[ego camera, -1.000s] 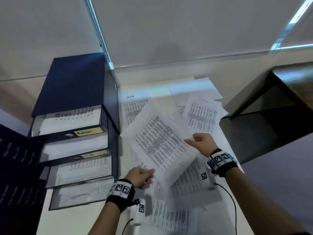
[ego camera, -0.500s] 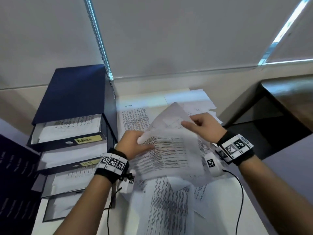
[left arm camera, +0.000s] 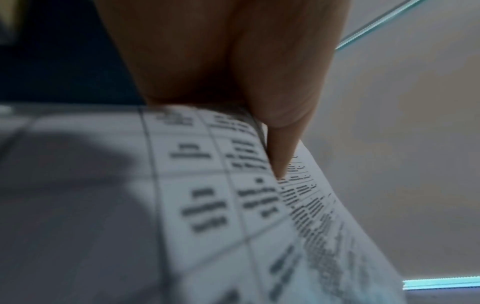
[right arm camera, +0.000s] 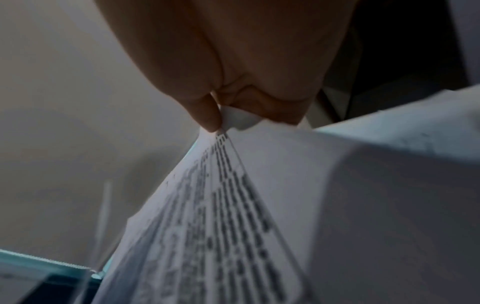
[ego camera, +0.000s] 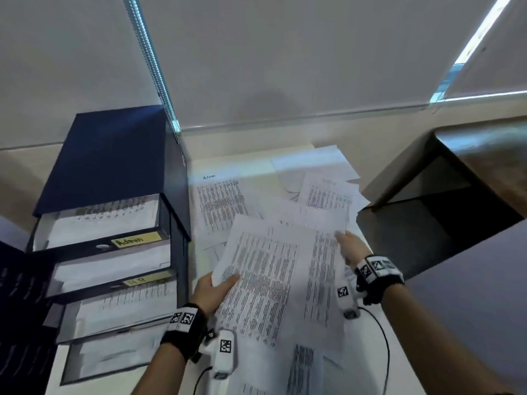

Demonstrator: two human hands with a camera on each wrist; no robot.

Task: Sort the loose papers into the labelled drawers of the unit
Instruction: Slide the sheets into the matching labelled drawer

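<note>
Head view: left hand (ego camera: 214,292) and right hand (ego camera: 351,248) pinch white printed sheets (ego camera: 265,269); next, judging label, file into dark-blue drawer unit (ego camera: 114,223) left of left hand.

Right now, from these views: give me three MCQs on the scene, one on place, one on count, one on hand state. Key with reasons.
1. Where does the drawer unit stand relative to the loose papers on the desk?
A. To their left
B. To their right
C. On top of them

2. How many drawers of the unit show a yellow label?
A. None
B. Two
C. Five

3. What is the left hand doing?
A. Hanging idle
B. Pulling a drawer
C. Pinching the held sheet

Key:
1 A: in the head view the dark blue unit stands left of the spread papers.
2 B: the Admin label and a second yellow label below it are the only ones visible.
3 C: the left wrist view shows thumb and fingers clamped on the sheet's edge; the right hand pinches the opposite side.
</note>
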